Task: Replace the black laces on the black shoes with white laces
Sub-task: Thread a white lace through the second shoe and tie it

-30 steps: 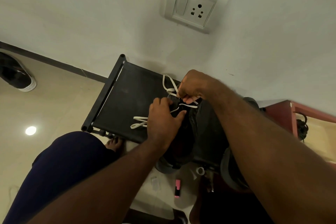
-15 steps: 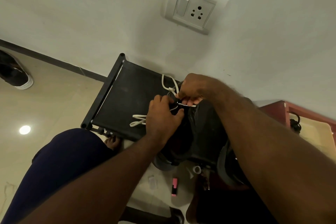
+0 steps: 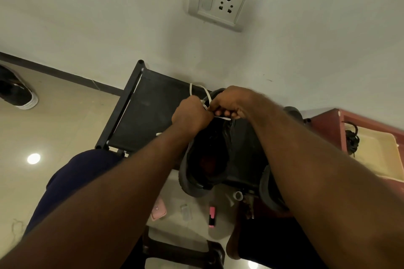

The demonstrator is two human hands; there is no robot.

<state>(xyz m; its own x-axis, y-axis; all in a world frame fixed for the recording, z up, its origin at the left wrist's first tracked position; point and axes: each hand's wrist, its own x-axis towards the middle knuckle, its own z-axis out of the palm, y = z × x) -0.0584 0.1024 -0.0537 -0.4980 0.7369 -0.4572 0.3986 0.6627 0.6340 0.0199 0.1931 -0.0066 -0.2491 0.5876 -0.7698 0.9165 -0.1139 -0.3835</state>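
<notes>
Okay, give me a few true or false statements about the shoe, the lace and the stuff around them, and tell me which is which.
1. The left hand and the right hand both have a grip on the white lace. True.
2. A pink marker lies lower down, below the black shoe. True.
3. The black shoe is on the person's foot. False: it rests on the black rack.
4. A plug sits in the wall socket. False: its holes are empty.
</notes>
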